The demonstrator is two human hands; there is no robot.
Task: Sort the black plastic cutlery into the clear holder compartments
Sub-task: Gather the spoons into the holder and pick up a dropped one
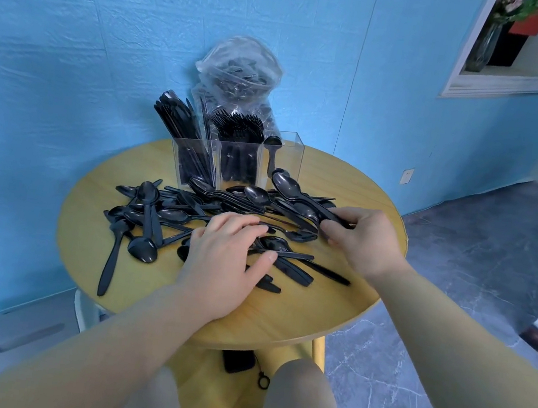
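Many black spoons (189, 217) lie in a messy pile on the round yellow surface (297, 315), which stands by a blue wall (76, 38). Behind the pile is the clear holder (232, 160) with three parts. Its left part is full of knives (181, 132), its middle part is full of forks (239, 137), and its right part has one spoon (271, 155) standing up. A plastic bag (241, 72) with more black cutlery stands behind the holder. The left hand (228, 260) lies flat on the pile with its fingers (244, 223) spread wide. The right hand (359, 240) is at the right side of the pile, and its fingers (330, 228) pinch a few spoon handles (312, 206) together.
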